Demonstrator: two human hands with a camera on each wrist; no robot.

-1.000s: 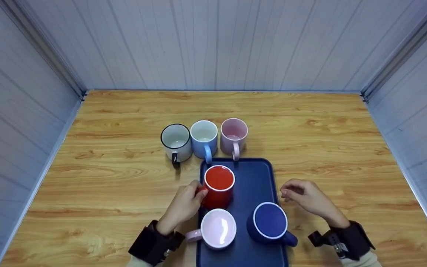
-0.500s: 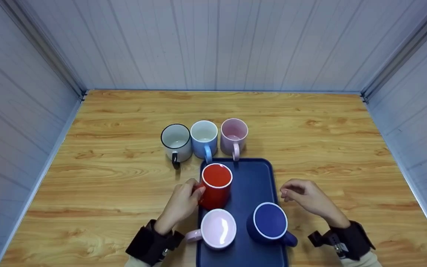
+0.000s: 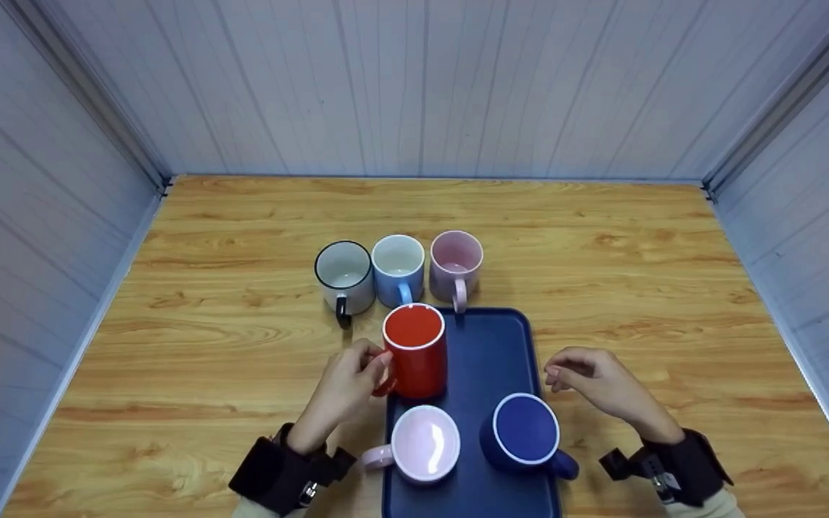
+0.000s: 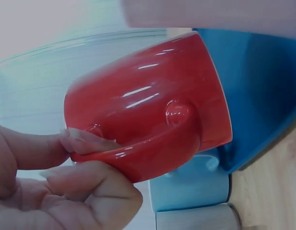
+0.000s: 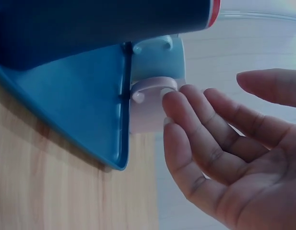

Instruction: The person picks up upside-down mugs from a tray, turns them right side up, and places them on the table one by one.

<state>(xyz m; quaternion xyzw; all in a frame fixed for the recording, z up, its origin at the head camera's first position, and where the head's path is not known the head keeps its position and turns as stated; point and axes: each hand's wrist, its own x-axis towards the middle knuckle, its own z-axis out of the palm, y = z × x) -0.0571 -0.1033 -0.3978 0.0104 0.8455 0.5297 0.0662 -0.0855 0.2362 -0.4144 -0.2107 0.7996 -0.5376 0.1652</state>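
Observation:
A red mug (image 3: 418, 374) is held over the upper left part of the dark blue tray (image 3: 490, 352), its white-ringed end facing up. My left hand (image 3: 342, 381) pinches its handle between thumb and fingers, as the left wrist view shows with the red handle (image 4: 159, 153). Below it on the tray stands a pale pink mug (image 3: 425, 444), handle to the left. A dark blue mug (image 3: 524, 429) stands at the tray's right, its handle pointing down and right. My right hand (image 3: 594, 378), fingers loosely bent and holding nothing, hovers beside the tray's right edge.
Behind the tray, side by side, stand a white mug with a black rim (image 3: 350, 288), a light blue mug (image 3: 393, 284) and a pink mug (image 3: 450, 284), handles facing me. Pale panel walls (image 3: 414, 86) enclose the wooden table (image 3: 637, 252).
The left hand has drawn the red mug up and slightly left, so it now overlaps the light blue mug's handle in the head view. The right hand and other mugs stay put.

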